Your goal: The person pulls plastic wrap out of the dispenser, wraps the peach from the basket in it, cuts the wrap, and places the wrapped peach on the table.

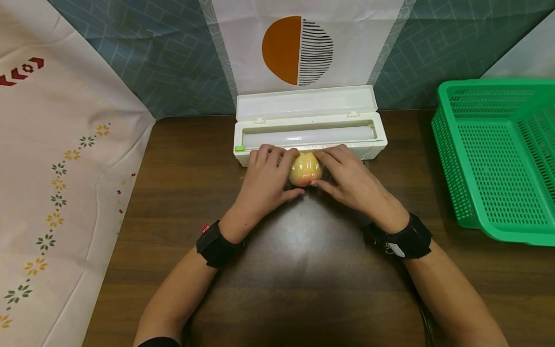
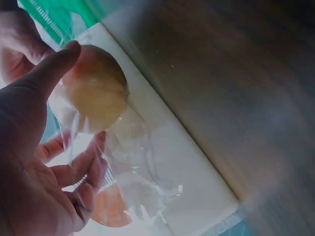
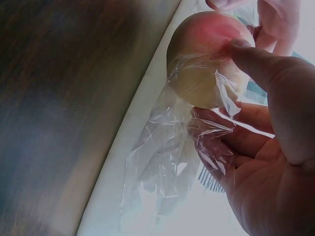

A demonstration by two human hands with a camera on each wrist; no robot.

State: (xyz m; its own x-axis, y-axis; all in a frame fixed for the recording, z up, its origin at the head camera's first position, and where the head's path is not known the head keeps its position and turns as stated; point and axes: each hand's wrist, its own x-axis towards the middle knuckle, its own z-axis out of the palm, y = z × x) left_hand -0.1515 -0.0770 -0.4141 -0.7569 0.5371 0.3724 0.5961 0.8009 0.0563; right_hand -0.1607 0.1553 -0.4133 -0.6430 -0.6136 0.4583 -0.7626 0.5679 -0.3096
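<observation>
A yellow apple (image 1: 305, 168) with a red blush is held between both hands, just in front of a white cling film dispenser (image 1: 376, 153). The left hand (image 1: 265, 180) grips it from the left, thumb on the near side and fingers on the far side. From the other side, the right hand (image 1: 351, 178) holds it between thumb and fingertips. Clear cling film (image 3: 157, 167) lies over the apple and trails off it in loose folds in the right wrist view. Similar crumpled film (image 2: 135, 147) hangs from the fruit in the left wrist view.
The dispenser's lid (image 1: 305, 103) stands raised, showing a film roll (image 1: 308, 136) inside. A green plastic basket (image 1: 446, 159) stands at the right of the brown wooden table (image 1: 303, 289). White patterned cloth (image 1: 65, 168) borders the left side, and a hanging cloth (image 1: 173, 58) the back.
</observation>
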